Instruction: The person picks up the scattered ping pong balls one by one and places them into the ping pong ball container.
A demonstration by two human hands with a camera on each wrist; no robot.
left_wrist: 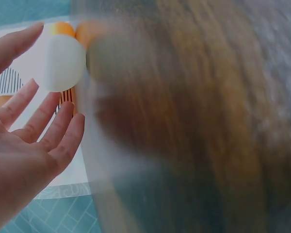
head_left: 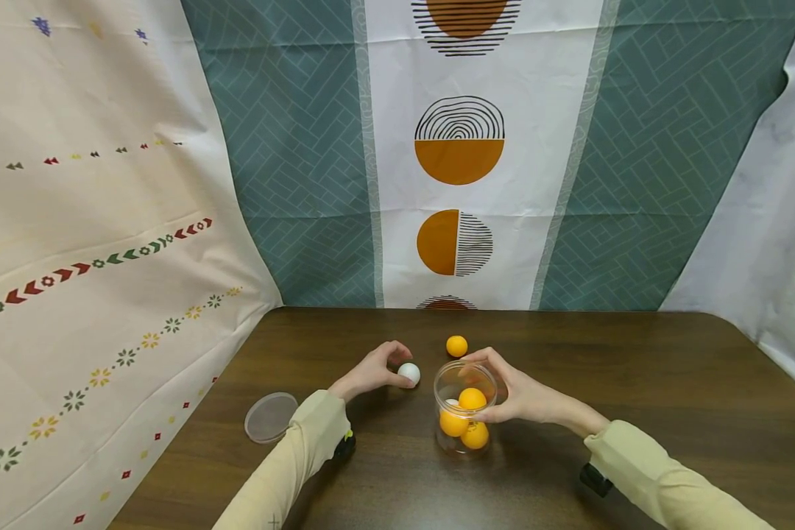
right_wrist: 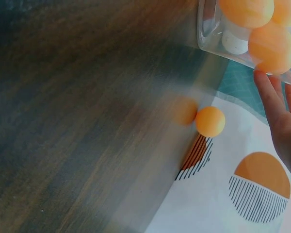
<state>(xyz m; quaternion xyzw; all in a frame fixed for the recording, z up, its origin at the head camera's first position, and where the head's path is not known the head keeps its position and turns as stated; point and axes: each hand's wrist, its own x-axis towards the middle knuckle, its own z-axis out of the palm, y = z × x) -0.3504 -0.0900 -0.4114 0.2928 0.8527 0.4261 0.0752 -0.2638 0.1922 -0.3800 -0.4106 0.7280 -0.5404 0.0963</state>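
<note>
A white ping-pong ball [head_left: 408, 375] rests on the table, its reflection showing in the left wrist view. My left hand [head_left: 376, 372] is around its near side, thumb and fingers parted, fingertips right at the white ball [left_wrist: 65, 63]. With my right hand [head_left: 513, 390] I hold a clear plastic jar [head_left: 445, 440] by its upper part, thumb in front and fingers behind. The jar stands upright and lidless, with orange balls [head_left: 472, 399] and a white one [right_wrist: 234, 42] inside. Behind it on the table lies a loose orange ball [head_left: 457, 346].
A round translucent lid [head_left: 270, 417] lies flat on the left of the dark wooden table [head_left: 384, 486], beside my left sleeve [head_left: 311, 434]. Patterned cloth [head_left: 291, 184] hangs along the table's back edge, and a cream cloth [head_left: 106, 294] hangs on the left.
</note>
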